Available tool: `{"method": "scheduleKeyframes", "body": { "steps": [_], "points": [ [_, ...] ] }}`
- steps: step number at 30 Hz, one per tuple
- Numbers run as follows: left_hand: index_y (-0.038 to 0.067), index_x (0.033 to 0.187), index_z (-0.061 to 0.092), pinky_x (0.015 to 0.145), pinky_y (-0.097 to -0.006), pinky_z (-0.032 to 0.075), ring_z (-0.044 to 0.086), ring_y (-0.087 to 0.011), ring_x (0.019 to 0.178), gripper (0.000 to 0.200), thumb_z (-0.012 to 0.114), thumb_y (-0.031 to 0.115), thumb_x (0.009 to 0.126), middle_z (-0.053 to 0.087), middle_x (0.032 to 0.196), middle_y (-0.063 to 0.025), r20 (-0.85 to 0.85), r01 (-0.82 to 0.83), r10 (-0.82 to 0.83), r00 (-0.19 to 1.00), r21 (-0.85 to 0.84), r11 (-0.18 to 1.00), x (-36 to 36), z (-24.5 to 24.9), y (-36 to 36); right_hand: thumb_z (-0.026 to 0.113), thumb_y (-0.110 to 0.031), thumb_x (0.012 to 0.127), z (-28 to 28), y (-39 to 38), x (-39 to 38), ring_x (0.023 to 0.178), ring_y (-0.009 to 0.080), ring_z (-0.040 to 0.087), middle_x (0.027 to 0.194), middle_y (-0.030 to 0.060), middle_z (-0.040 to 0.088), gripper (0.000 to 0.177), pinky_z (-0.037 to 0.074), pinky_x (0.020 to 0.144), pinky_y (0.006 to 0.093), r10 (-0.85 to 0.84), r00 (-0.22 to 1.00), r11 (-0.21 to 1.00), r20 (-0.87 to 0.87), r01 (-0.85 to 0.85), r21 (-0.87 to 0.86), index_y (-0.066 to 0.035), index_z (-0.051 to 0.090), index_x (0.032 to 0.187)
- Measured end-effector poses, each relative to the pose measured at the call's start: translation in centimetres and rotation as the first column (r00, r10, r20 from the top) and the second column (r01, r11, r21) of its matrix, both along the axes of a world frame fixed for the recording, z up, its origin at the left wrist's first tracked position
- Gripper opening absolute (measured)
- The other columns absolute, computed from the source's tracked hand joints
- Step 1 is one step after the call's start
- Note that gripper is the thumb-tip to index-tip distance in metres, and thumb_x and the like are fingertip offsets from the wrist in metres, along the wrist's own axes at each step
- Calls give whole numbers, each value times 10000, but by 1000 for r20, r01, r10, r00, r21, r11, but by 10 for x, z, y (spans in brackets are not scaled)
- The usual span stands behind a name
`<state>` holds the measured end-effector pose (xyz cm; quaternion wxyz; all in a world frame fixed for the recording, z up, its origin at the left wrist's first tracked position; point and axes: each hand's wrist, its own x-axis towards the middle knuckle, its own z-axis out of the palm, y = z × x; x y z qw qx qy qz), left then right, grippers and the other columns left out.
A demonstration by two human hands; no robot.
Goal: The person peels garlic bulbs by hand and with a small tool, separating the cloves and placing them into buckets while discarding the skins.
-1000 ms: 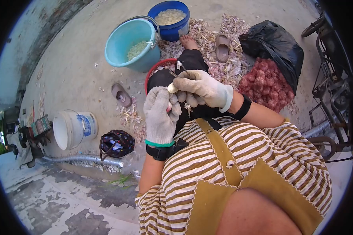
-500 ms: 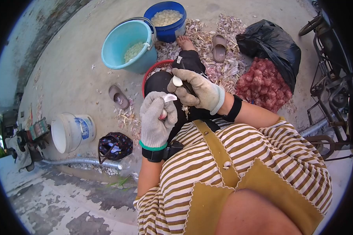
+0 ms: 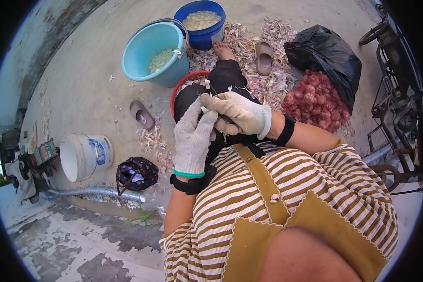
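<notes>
My left hand [image 3: 192, 136], in a grey-white knit glove with a green cuff, is closed, its thumb and fingers pinched against my other hand. My right hand [image 3: 237, 113], also gloved, curls in from the right, and its fingertips meet the left ones. Between the fingertips shows a small white part of a garlic clove [image 3: 204, 109]; the gloves cover the rest. A thin dark strip sticks up beside the right fingers, too small to name. Below the hands, a red basin [image 3: 176, 94] with garlic skins is partly hidden by my dark-trousered legs.
A light-blue bucket [image 3: 131, 70] and a dark-blue bucket [image 3: 202, 40] hold peeled cloves. Garlic skins [image 3: 275, 87] litter the floor around a sandal [image 3: 263, 58]. On the right are a red net sack of garlic [image 3: 315, 101] and a black bag [image 3: 324, 51]. A white bucket [image 3: 87, 157] lies left.
My hands, apart before with a white clove showing in each, have come together. The left hand has moved up and right, and its fingers now touch the right hand's.
</notes>
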<state>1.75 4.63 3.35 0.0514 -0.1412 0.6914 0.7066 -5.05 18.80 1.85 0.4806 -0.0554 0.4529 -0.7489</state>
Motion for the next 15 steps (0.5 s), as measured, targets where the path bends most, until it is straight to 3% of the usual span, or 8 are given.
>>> {"method": "scheduleKeyframes", "body": {
  "steps": [4, 7, 9, 10, 12, 13, 14, 15],
  "points": [
    [12, 1229, 595, 481, -173, 383, 499, -36, 568, 344, 611, 162, 919, 598, 772, 32, 14, -125, 125, 992, -14, 992, -1, -10, 1, 531, -464, 957, 3, -19, 5, 400, 57, 459, 579, -8, 534, 410, 300, 351, 173, -181, 982, 968, 46, 169, 183, -74, 597, 850],
    [24, 1122, 616, 452, -171, 364, 505, -46, 549, 237, 578, 168, 938, 591, 776, 19, -55, -208, 214, 975, 107, 972, 0, -10, 0, 535, -474, 952, -5, -19, 6, 396, 45, 393, 570, -28, 482, 431, 241, 349, 187, -250, 965, 962, 82, 238, 136, -54, 599, 885],
    [44, 1026, 599, 420, -175, 337, 516, -65, 537, 166, 526, 180, 965, 584, 792, -7, 60, -286, 283, 957, 346, 894, 0, -4, -5, 501, -509, 957, -9, -11, 1, 395, 43, 310, 558, -45, 427, 491, 203, 365, 207, -263, 960, 959, 94, 250, 134, -30, 605, 929],
    [44, 1026, 599, 420, -175, 337, 516, -65, 537, 166, 526, 180, 965, 584, 792, -7, 58, -292, 290, 955, 344, 892, 0, -5, -11, 467, -513, 971, -8, -2, -2, 394, 35, 298, 552, -49, 418, 515, 202, 374, 203, -212, 975, 959, -60, 220, 178, -18, 608, 937],
    [49, 1004, 578, 394, -180, 313, 522, -81, 524, 170, 484, 189, 984, 572, 799, -29, 73, -198, 187, 980, 517, 833, 1, -7, -22, 496, -556, 938, -11, 6, -10, 527, 104, 474, 639, -3, 513, 548, 386, 483, 265, -84, 904, 920, -419, 232, 315, -22, 616, 921],
    [43, 1013, 585, 386, -176, 306, 527, -85, 525, 193, 491, 209, 986, 577, 789, -36, 75, -207, 198, 977, 525, 825, 1, -10, -24, 499, -526, 937, -17, 10, -11, 671, 222, 603, 697, 65, 577, 510, 469, 619, 359, 43, 654, 863, -755, 356, 357, -28, 608, 926],
    [43, 1013, 585, 386, -176, 306, 527, -85, 525, 193, 491, 209, 986, 577, 789, -36, 79, -208, 197, 977, 525, 825, 1, -10, -23, 499, -526, 937, -18, 14, -11, 671, 222, 603, 697, 65, 577, 510, 469, 619, 359, 43, 657, 863, -753, 356, 360, -28, 608, 926],
    [39, 1014, 589, 382, -175, 302, 529, -86, 524, 188, 501, 203, 981, 579, 785, -35, 71, -218, 211, 975, 498, 839, 1, -8, -22, 503, -493, 935, -5, 18, -11, 731, 270, 623, 747, 97, 603, 472, 478, 655, 392, 291, 517, 812, -805, 311, 493, -32, 603, 919]
  ]
}}
